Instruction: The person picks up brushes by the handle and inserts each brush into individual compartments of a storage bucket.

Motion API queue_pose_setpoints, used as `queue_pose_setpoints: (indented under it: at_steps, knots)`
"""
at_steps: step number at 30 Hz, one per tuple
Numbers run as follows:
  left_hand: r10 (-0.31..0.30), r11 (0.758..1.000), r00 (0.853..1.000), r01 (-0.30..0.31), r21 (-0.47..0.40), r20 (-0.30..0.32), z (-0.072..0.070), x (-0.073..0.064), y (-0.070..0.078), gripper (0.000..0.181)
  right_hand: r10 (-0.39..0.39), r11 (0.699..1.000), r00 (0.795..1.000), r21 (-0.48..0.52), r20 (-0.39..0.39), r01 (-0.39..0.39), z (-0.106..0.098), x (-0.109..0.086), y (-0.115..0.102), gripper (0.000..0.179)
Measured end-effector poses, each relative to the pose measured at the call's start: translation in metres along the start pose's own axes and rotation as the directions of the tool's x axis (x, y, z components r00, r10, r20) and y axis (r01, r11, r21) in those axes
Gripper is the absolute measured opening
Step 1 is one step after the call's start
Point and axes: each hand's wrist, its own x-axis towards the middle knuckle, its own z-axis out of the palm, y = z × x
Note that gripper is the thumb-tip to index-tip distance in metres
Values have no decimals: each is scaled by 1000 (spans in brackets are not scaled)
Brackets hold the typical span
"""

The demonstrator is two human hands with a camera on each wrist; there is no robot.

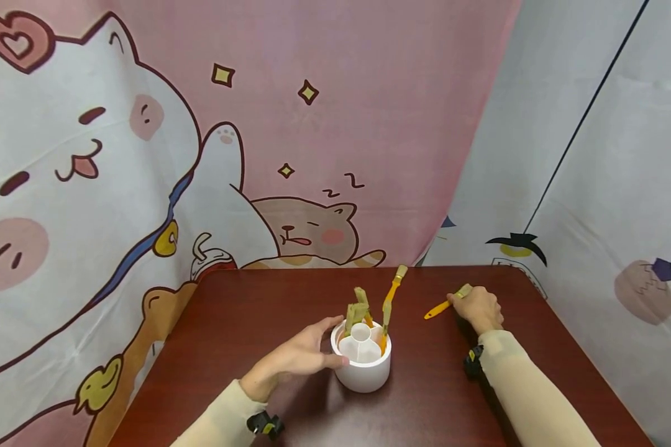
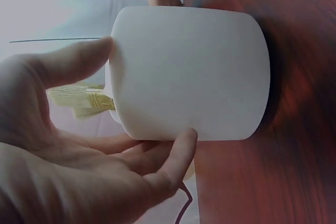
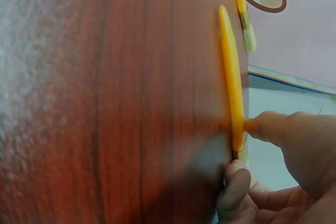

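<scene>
A round white brush holder (image 1: 363,375) with divided compartments stands on the table, several bristle-up paintbrushes (image 1: 356,313) in it. My left hand (image 1: 299,355) grips the holder from its left side; in the left wrist view the thumb is at the rim and the fingers lie along the wall (image 2: 191,72). To the right, my right hand (image 1: 478,308) pinches a paintbrush with a yellow handle (image 1: 437,310) near its ferrule, close over the tabletop. The right wrist view has the thumb against the handle (image 3: 232,87) and curled fingertips below it, hiding most of the bristles.
Behind the holder, another yellow paintbrush (image 1: 394,288) lies on the tabletop, bristles toward the far edge. The dark red wooden table (image 1: 246,310) ends at a cartoon-printed cloth (image 1: 402,124) hanging behind and at both sides.
</scene>
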Motion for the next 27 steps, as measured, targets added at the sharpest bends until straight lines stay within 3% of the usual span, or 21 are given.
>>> queue_pose_setpoints:
  at_steps: [4, 15, 27]
  knots:
    - [25, 1000, 999, -25, 4, 21, 0, 1, 0, 92, 8, 1000, 1000, 13, 25, -8, -3, 0, 0, 69]
    - [48, 999, 999, -48, -6, -15, 6, 1, 0, 89, 21, 999, 998, 45, 51, -23, -8, 2, 0, 58]
    - [46, 999, 998, -46, 15, -43, 11, 2, -2, 95, -62, 996, 998, 63, -3, 62, -3, 5, 1, 34]
